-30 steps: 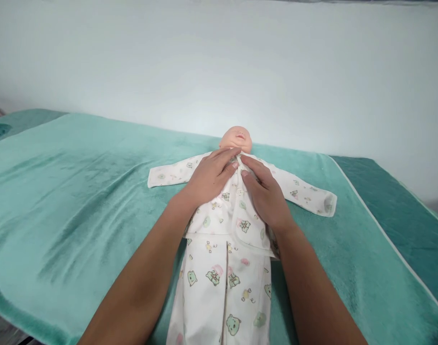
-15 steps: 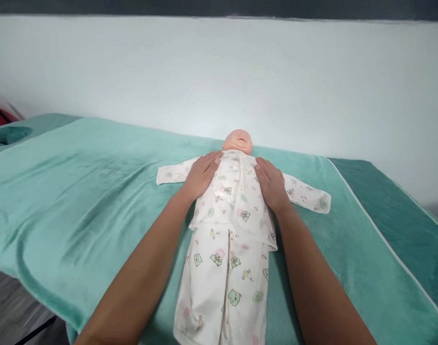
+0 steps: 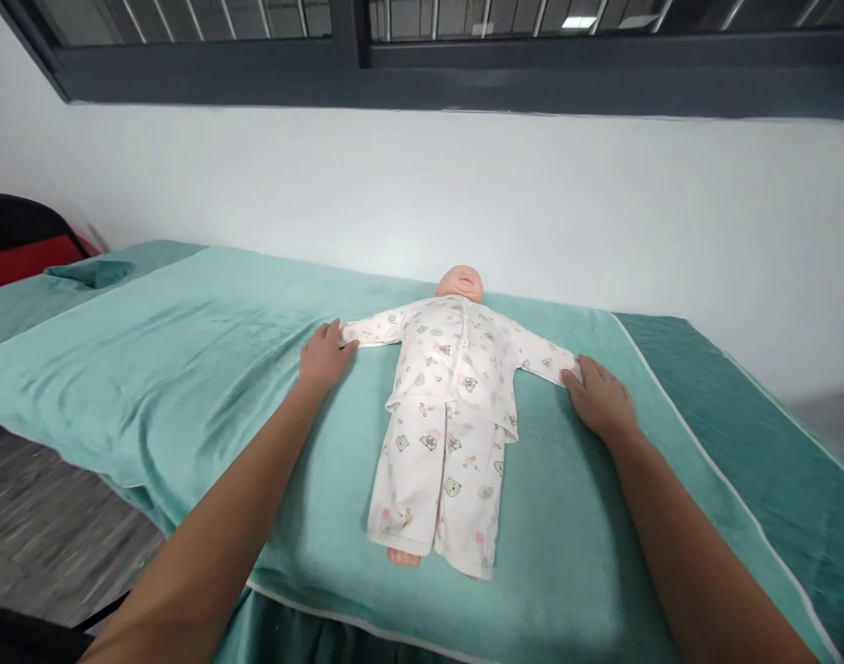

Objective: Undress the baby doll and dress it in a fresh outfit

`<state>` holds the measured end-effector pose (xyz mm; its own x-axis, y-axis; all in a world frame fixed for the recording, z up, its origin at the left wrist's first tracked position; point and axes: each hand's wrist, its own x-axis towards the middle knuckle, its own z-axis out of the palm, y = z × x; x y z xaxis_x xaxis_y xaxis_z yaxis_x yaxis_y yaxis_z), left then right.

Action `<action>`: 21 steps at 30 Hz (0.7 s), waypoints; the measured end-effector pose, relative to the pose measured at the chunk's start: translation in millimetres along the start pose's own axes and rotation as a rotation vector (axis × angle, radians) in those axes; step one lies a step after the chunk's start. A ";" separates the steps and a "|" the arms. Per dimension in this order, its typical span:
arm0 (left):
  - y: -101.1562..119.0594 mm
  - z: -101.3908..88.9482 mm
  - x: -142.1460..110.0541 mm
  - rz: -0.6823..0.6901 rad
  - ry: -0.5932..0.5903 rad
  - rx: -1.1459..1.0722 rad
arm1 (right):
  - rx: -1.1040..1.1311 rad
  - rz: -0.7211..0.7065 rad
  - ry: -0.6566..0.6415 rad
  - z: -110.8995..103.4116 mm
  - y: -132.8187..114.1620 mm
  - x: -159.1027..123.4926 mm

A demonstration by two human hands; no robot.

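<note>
A baby doll lies on its back, its head (image 3: 461, 282) toward the wall and its arms spread wide. It wears a white printed pajama top (image 3: 456, 355) with buttons down the front and matching pajama pants (image 3: 439, 480). One bare foot (image 3: 403, 557) pokes out of a pant leg. At the end of the left-hand sleeve (image 3: 376, 328), my left hand (image 3: 326, 357) has its thumb and fingers closed around the cuff. My right hand (image 3: 603, 397) grips the cuff of the other sleeve (image 3: 542, 355) the same way. Both cuffs are partly covered by my fingers.
Under the doll is a light green plush blanket (image 3: 255, 314), over a darker green cover (image 3: 740, 397). Behind stands a white wall (image 3: 422, 184) below a dark-framed barred window (image 3: 422, 78). A red and black object (image 3: 27, 244) is at far left, above grey flooring (image 3: 48, 507).
My hands have slid outward from the doll's chest, along the sleeves to the cuffs. My view has tilted up and back, bringing in the window and the doll's foot.
</note>
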<state>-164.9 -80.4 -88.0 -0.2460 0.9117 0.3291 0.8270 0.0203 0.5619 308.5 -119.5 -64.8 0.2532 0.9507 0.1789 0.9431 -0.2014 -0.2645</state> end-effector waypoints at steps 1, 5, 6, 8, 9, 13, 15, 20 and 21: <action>-2.6 -1.8 -0.7 -0.030 0.005 -0.011 | -0.003 0.015 0.011 -0.2 5.3 -0.7; -8.7 -6.8 -2.3 -0.058 -0.005 -0.139 | 0.028 0.127 0.064 2.2 12.7 -0.8; -9.7 -7.3 -2.0 -0.056 0.005 -0.202 | 0.038 0.142 0.079 2.9 12.6 -0.3; -11.7 -7.3 -0.2 -0.058 0.046 -0.347 | 0.053 0.135 0.117 3.4 12.0 1.3; -12.7 -6.8 1.1 -0.067 0.071 -0.415 | 0.065 0.132 0.146 3.0 11.8 2.4; -15.2 -3.9 7.6 -0.121 0.149 -0.631 | 0.178 0.210 0.258 -2.1 10.4 6.4; -15.4 -2.9 10.4 -0.140 0.142 -0.699 | 0.272 0.279 0.263 -4.8 8.3 6.8; -15.3 -3.3 16.0 -0.160 0.099 -0.828 | 0.347 0.349 0.268 -8.7 2.4 3.3; -15.5 -3.7 17.0 -0.171 0.090 -0.862 | 0.341 0.354 0.268 -9.1 1.7 2.5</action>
<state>-183.8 -66.7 -88.3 -0.4002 0.8879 0.2267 0.1157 -0.1965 0.9737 312.7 -119.6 -56.2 0.6300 0.7364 0.2466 0.6787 -0.3677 -0.6357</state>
